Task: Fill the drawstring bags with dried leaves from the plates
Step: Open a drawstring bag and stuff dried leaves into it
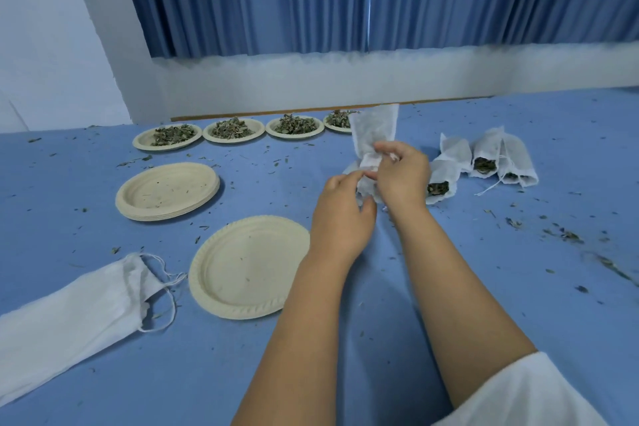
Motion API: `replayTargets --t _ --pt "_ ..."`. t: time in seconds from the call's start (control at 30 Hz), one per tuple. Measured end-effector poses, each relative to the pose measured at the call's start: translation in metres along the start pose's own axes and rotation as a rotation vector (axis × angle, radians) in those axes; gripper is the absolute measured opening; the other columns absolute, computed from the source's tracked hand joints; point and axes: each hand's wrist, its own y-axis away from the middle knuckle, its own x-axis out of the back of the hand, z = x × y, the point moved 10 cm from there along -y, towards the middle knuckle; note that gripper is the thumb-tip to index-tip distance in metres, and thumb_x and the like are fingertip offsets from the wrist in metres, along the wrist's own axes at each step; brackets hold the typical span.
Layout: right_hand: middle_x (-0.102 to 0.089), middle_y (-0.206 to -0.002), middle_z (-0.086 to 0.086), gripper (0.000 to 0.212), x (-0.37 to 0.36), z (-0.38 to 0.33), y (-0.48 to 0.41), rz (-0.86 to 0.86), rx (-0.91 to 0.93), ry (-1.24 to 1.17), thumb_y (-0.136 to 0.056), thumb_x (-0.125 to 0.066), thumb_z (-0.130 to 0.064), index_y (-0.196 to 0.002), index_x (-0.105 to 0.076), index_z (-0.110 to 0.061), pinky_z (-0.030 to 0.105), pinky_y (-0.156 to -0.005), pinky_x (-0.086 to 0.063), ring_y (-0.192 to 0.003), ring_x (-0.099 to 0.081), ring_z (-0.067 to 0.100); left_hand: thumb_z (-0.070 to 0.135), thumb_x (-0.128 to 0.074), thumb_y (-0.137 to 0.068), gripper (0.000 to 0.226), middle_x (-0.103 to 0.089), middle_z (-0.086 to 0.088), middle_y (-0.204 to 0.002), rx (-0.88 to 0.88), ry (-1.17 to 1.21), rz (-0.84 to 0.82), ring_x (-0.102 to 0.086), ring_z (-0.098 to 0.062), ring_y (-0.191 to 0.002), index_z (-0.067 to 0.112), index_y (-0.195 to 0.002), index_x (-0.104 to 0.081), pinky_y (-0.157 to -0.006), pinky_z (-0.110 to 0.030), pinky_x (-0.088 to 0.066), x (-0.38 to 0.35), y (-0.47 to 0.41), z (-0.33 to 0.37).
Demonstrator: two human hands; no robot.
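The drawstring bag (375, 130) is held in the air beyond the far right edge of the empty plate (249, 266), which serves as the reference for all positions below. Both hands grip it. The right hand (403, 176) has its fingers curled and pinches the gathered middle of the fabric. The left hand (340, 214), lower and closer to the plate, pinches the bag's lower part between thumb and fingers. One end of the bag stands flat and upright above the hands. Whether the mouth is being opened or drawn shut cannot be determined, nor can the contents. The two-handed hold probably keeps the thin fabric taut so that the opening can be worked. Both forearms extend forward over the blue table cover (553, 218) to the right of the plate, with the wrists close together and the backs of the hands toward the camera. The supply plates (166, 148) carrying the dried leaves (233, 130) stand in a row well beyond the plate, along the far edge. A stack of used plates (167, 190) sits just beyond it to the left, probably set aside after emptying. Filled bags (487, 149) lie grouped far to its right, past the hands. A spare bag (69, 315) lies flat just to its left.
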Motion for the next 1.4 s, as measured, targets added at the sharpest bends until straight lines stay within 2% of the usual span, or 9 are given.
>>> replayTargets --t 0.2,0.4,0.5,0.57,0.67,0.93,1.07,1.2,1.4 --pt "-0.067 -0.089 0.002 0.028 0.0 0.02 -0.009 -0.046 -0.089 0.154 -0.092 -0.049 -0.005 -0.105 -0.073 -0.005 0.046 -0.083 -0.056 -0.085 -0.07 0.032 0.018 -0.051 -0.095 0.032 -0.056 -0.006 -0.128 0.008 -0.015 -0.021 -0.051 -0.021 -0.116 0.018 -0.127 -0.058 -0.097 -0.039 -0.044 -0.015 -0.005 0.004" --pt "-0.07 -0.116 0.006 0.03 -0.004 0.005 -0.004 -0.094 0.002 0.245 -0.092 -0.05 -0.01 -0.113 -0.071 -0.01 0.038 -0.094 -0.051 -0.102 -0.066 0.024 0.017 -0.053 -0.094 0.036 -0.056 -0.006 -0.13 0.062 0.012 -0.002 -0.049 -0.02 -0.12 0.017 -0.13 -0.057 -0.092 -0.026 -0.037 -0.009 -0.002 -0.009" --pt "-0.073 -0.096 0.007 0.027 -0.019 -0.002 0.003 -0.199 0.042 0.223 -0.091 -0.051 -0.009 -0.104 -0.075 -0.012 0.034 -0.087 -0.053 -0.087 -0.062 0.016 0.017 -0.053 -0.094 0.034 -0.058 -0.005 -0.125 0.065 0.017 0.024 -0.052 -0.019 -0.115 0.018 -0.127 -0.058 -0.087 -0.024 -0.038 -0.005 -0.003 -0.009" --pt "-0.067 -0.072 0.0 0.028 -0.033 0.002 0.012 -0.304 -0.001 0.19 -0.089 -0.05 -0.005 -0.079 -0.075 -0.015 0.03 -0.07 -0.052 -0.067 -0.058 0.011 0.016 -0.052 -0.093 0.029 -0.06 -0.006 -0.12 0.082 0.016 0.05 -0.052 -0.018 -0.111 0.016 -0.121 -0.059 -0.083 -0.026 -0.04 -0.001 -0.003 -0.012" --pt "-0.046 -0.045 -0.004 0.038 -0.042 0.016 0.019 -0.376 -0.115 0.197 -0.084 -0.047 -0.001 -0.048 -0.045 -0.015 0.019 -0.046 -0.037 -0.042 -0.045 0.01 0.015 -0.05 -0.094 0.025 -0.059 -0.006 -0.118 0.14 0.001 0.061 -0.053 -0.02 -0.11 0.012 -0.117 -0.059 -0.083 -0.029 -0.042 0.0 -0.001 -0.022" --pt "-0.045 -0.047 0.003 0.034 -0.014 0.029 -0.001 -0.208 -0.174 0.247 -0.085 -0.048 -0.01 -0.052 -0.04 -0.013 0.032 -0.055 -0.043 -0.051 -0.053 0.025 0.021 -0.052 -0.096 0.047 -0.047 -0.008 -0.143 0.213 -0.026 -0.005 -0.044 -0.023 -0.131 0.01 -0.141 -0.044 -0.102 -0.033 -0.036 -0.008 0.0 -0.034" --pt "-0.054 -0.073 0.013 0.008 -0.018 0.031 0.002 -0.259 -0.164 0.299 -0.082 -0.047 -0.01 -0.078 -0.054 -0.009 0.052 -0.076 -0.055 -0.067 -0.056 0.029 0.02 -0.052 -0.096 0.046 -0.047 -0.008 -0.142 0.208 -0.023 0.0 -0.046 -0.022 -0.129 0.009 -0.141 -0.044 -0.097 -0.028 -0.036 -0.008 -0.001 -0.034" --pt "-0.056 -0.135 0.007 0.048 -0.024 0.026 0.007 -0.282 -0.113 0.346 -0.088 -0.052 -0.014 -0.135 -0.053 -0.012 0.052 -0.094 -0.052 -0.11 -0.061 0.036 0.018 -0.051 -0.096 0.039 -0.051 -0.007 -0.136 0.205 -0.017 0.012 -0.05 -0.021 -0.122 0.009 -0.134 -0.049 -0.086 -0.023 -0.033 -0.006 -0.001 -0.034" --pt "-0.064 -0.127 0.011 0.049 -0.027 0.023 0.009 -0.293 -0.048 0.401 -0.088 -0.053 -0.016 -0.137 -0.055 -0.017 0.046 -0.099 -0.049 -0.102 -0.054 0.018 0.017 -0.052 -0.095 0.029 -0.054 -0.006 -0.127 0.216 -0.005 0.017 -0.053 -0.02 -0.112 0.008 -0.122 -0.054 -0.081 -0.025 -0.034 -0.005 0.001 -0.034"
